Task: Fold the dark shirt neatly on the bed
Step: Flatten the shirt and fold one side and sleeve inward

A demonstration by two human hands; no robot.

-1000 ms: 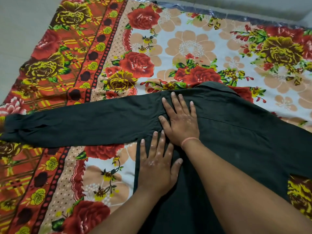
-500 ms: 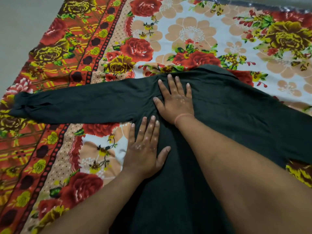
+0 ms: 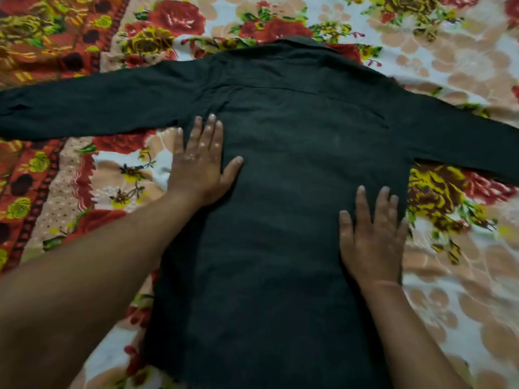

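Dark shirt lies back-up across the frame's centre on the floral bed, sleeves outstretched. Left hand and right hand press flat, fingers spread, grasping nothing. Smoothing appears done; no fold is made yet.

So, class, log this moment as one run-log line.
phase: smoothing | dark long-sleeved shirt: flat, back up, sleeves spread, unfolded | left hand: palm down, left side | right hand: palm down, right side | floral bedsheet
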